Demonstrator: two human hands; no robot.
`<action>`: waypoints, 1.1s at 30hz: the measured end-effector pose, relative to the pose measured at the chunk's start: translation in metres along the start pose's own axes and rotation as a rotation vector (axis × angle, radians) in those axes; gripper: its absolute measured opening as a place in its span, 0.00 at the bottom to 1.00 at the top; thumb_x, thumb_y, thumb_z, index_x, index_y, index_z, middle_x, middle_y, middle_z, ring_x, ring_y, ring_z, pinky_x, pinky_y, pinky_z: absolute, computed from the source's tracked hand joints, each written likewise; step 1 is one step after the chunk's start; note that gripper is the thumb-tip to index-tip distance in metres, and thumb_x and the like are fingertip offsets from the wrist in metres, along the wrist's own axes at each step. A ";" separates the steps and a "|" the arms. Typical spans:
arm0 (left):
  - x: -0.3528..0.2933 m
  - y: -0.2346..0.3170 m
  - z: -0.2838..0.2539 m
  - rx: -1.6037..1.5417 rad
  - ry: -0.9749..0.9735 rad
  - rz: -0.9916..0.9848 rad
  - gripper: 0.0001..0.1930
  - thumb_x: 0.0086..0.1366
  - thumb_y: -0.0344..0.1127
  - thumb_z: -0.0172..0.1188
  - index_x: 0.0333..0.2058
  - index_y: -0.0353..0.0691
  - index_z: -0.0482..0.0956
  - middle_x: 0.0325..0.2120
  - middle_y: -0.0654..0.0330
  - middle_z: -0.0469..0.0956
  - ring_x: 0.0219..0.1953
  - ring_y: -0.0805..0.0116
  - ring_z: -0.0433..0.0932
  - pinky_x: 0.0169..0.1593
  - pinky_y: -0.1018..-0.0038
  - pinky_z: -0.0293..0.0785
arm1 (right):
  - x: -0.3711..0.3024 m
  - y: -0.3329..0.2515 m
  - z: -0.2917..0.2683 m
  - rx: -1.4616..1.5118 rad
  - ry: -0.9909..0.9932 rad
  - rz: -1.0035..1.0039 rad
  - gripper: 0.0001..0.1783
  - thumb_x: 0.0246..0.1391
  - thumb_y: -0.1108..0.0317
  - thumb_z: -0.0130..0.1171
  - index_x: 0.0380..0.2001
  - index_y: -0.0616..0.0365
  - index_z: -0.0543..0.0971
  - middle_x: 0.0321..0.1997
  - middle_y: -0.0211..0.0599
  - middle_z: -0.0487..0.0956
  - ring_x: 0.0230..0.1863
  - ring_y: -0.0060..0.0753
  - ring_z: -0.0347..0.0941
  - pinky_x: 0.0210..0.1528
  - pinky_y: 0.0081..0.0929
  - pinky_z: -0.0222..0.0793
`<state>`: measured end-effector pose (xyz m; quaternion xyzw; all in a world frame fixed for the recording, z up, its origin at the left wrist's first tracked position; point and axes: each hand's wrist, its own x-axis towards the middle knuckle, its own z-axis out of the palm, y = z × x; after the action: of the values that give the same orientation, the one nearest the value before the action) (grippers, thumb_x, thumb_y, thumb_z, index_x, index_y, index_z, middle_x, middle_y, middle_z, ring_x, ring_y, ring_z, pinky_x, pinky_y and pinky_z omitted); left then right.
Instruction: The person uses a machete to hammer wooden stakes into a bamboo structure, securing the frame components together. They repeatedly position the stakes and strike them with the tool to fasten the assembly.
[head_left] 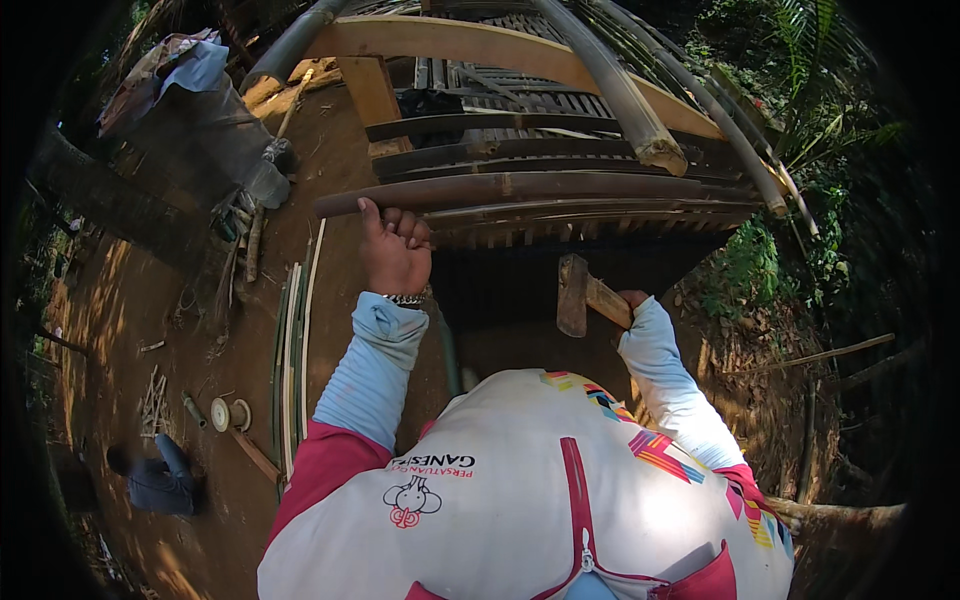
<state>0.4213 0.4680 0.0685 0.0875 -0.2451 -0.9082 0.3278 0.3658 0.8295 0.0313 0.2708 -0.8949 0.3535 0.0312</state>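
My left hand [398, 250] is closed on the near edge of a dark brown bamboo slat [540, 187], close to its left end. The thumb points up against the slat and the fingers curl below it. This slat lies crosswise among several similar ones on a bamboo frame. To the right and lower, my right hand [634, 298] grips a hammer [572, 295] by its wooden handle. The hammer's worn, blocky head hangs in front of the frame, apart from the slats. Part of the right hand is hidden behind the handle and sleeve.
Thick bamboo poles [620, 95] jut toward me above the slats, below a curved wooden beam [480, 38]. Long thin strips [295, 350] lie on the dirt at left, near a spool [231, 414]. A person [160, 480] is low at far left. Plants grow at right.
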 end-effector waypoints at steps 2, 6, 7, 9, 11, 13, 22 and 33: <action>0.020 0.005 -0.004 -0.004 -0.017 -0.008 0.24 0.70 0.59 0.50 0.24 0.48 0.59 0.19 0.70 0.51 0.18 0.77 0.49 0.25 0.76 0.52 | 0.030 -0.016 0.009 -0.022 0.016 -0.053 0.22 0.40 0.81 0.65 0.43 0.55 0.77 0.37 0.43 0.80 0.42 0.43 0.78 0.45 0.29 0.72; 0.044 0.011 0.007 -0.078 -0.041 -0.034 0.21 0.70 0.56 0.52 0.25 0.47 0.62 0.18 0.71 0.53 0.17 0.79 0.50 0.24 0.78 0.51 | 0.073 -0.046 0.029 -0.027 0.044 -0.050 0.22 0.41 0.79 0.64 0.43 0.51 0.79 0.39 0.43 0.80 0.42 0.46 0.78 0.45 0.32 0.73; 0.051 0.012 0.009 -0.081 -0.056 -0.036 0.21 0.70 0.55 0.52 0.26 0.47 0.63 0.18 0.71 0.53 0.17 0.79 0.50 0.24 0.78 0.51 | 0.081 -0.052 0.032 -0.030 0.043 -0.028 0.21 0.41 0.77 0.65 0.43 0.50 0.80 0.40 0.42 0.80 0.43 0.47 0.78 0.45 0.33 0.74; 0.059 0.013 0.012 -0.085 -0.065 -0.048 0.21 0.70 0.55 0.52 0.27 0.47 0.64 0.18 0.72 0.53 0.17 0.79 0.50 0.24 0.78 0.51 | 0.090 -0.061 0.040 -0.044 0.057 -0.024 0.21 0.41 0.78 0.64 0.43 0.51 0.79 0.39 0.42 0.80 0.42 0.47 0.78 0.44 0.33 0.74; 0.064 0.016 0.017 -0.091 -0.061 -0.064 0.20 0.70 0.55 0.51 0.27 0.47 0.64 0.18 0.72 0.53 0.18 0.79 0.50 0.23 0.79 0.51 | 0.095 -0.062 0.047 -0.041 0.084 -0.052 0.21 0.40 0.80 0.63 0.42 0.53 0.78 0.37 0.42 0.79 0.41 0.47 0.78 0.43 0.32 0.73; 0.068 0.019 0.019 -0.078 -0.080 -0.075 0.19 0.70 0.55 0.52 0.28 0.47 0.65 0.18 0.72 0.53 0.18 0.80 0.50 0.23 0.79 0.51 | 0.098 -0.063 0.048 -0.077 0.072 -0.063 0.22 0.39 0.81 0.63 0.42 0.53 0.78 0.37 0.42 0.79 0.40 0.48 0.77 0.42 0.32 0.73; 0.072 0.024 0.008 0.068 -0.148 -0.099 0.18 0.71 0.53 0.52 0.27 0.48 0.65 0.18 0.72 0.52 0.18 0.80 0.49 0.23 0.79 0.49 | 0.092 -0.053 0.036 -0.161 0.070 -0.071 0.25 0.34 0.79 0.66 0.41 0.49 0.79 0.37 0.37 0.78 0.40 0.47 0.75 0.42 0.37 0.73; 0.079 0.018 0.012 0.146 -0.097 -0.159 0.18 0.72 0.51 0.51 0.28 0.47 0.66 0.17 0.72 0.51 0.18 0.80 0.49 0.23 0.79 0.49 | 0.086 -0.045 0.030 -0.154 0.098 0.031 0.25 0.35 0.74 0.67 0.42 0.45 0.79 0.39 0.34 0.76 0.41 0.47 0.74 0.44 0.38 0.73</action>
<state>0.3672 0.4102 0.0882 0.0862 -0.3186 -0.9142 0.2352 0.3199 0.7433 0.0583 0.2361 -0.9208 0.2970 0.0899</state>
